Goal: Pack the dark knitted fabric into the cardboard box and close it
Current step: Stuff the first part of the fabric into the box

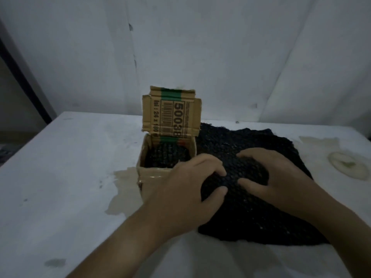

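A small cardboard box (pixel 148 175) stands open on the white table, its printed lid (pixel 171 115) raised upright at the back. Part of the dark knitted fabric (pixel 241 209) lies inside the box; the larger part spreads over the table to the right. My left hand (pixel 190 183) grips a bunched fold of the fabric just right of the box's front corner. My right hand (pixel 273 173) grips the same bunch from the right, thumb and fingers curled round it. The two hands nearly touch over the fold.
The white table (pixel 60 187) has a brownish patch (pixel 124 187) under and left of the box and a round stain (pixel 349 165) at the far right. A pale wall rises close behind the box. The table's left edge runs diagonally.
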Demonstrator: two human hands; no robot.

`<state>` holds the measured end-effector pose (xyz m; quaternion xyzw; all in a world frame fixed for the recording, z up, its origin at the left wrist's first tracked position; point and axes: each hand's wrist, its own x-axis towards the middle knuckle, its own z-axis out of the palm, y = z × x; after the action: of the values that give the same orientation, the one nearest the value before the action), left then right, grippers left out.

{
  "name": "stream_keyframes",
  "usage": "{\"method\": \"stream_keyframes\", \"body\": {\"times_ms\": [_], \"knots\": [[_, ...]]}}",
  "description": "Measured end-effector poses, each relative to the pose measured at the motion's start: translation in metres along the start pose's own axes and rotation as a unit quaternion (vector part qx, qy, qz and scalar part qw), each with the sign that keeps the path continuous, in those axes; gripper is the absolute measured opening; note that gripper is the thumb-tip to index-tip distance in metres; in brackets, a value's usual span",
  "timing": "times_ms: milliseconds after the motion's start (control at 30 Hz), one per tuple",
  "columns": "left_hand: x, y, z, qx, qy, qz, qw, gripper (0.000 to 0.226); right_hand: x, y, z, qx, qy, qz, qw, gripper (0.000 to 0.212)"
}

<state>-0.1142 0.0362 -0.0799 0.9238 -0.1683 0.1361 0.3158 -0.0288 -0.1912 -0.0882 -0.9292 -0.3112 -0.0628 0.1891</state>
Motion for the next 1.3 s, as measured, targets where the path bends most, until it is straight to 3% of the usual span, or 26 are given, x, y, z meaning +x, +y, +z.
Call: {"method": "stream_keyframes", "body": {"times_ms": [100,200,367,467,567,667,733,900,1033,1100,1200,1300], "knots": [[0.011,0.008,0.034,0.036,0.021,-0.009,0.999,0.029,-0.014,0.023,0.009,-0.017,0.013,0.083,0.996,0.062],[0.019,0.019,0.06,0.107,-0.023,0.01,0.994,0.039,-0.026,0.046,0.017,-0.034,-0.017,0.138,0.99,0.069],[0.028,0.007,0.086,0.051,-0.141,-0.202,0.968,0.05,-0.032,0.074,0.028,-0.071,-0.013,0.233,0.97,0.08],[0.03,-0.005,0.101,0.078,-0.136,-0.248,0.956,0.043,-0.032,0.086,0.033,-0.106,-0.04,0.283,0.952,0.084],[0.026,-0.009,0.11,0.074,-0.067,-0.221,0.97,0.032,-0.033,0.091,0.033,-0.111,-0.026,0.275,0.955,0.068],[0.024,-0.01,0.112,0.073,0.001,-0.18,0.981,0.025,-0.035,0.094,0.033,-0.082,0.017,0.238,0.968,0.024],[0.024,-0.009,0.111,0.062,0.037,-0.153,0.986,0.024,-0.037,0.095,0.033,-0.06,0.034,0.223,0.972,0.012],[0.033,0.001,0.093,-0.008,0.111,-0.086,0.99,0.016,-0.037,0.096,0.035,-0.058,0.08,0.226,0.969,0.055],[0.042,0.008,0.076,-0.112,0.104,-0.102,0.983,0.019,-0.034,0.094,0.03,-0.081,0.008,0.303,0.949,0.08],[0.045,0.01,0.069,-0.134,0.093,-0.101,0.981,0.023,-0.033,0.093,0.029,-0.095,0.004,0.312,0.945,0.075],[0.046,0.017,0.055,-0.145,0.102,-0.069,0.982,0.026,-0.034,0.093,0.027,-0.087,0.086,0.268,0.956,0.045],[0.047,0.028,0.031,-0.164,0.111,-0.046,0.979,0.027,-0.033,0.085,0.021,0.008,0.152,0.232,0.961,0.029]]}}
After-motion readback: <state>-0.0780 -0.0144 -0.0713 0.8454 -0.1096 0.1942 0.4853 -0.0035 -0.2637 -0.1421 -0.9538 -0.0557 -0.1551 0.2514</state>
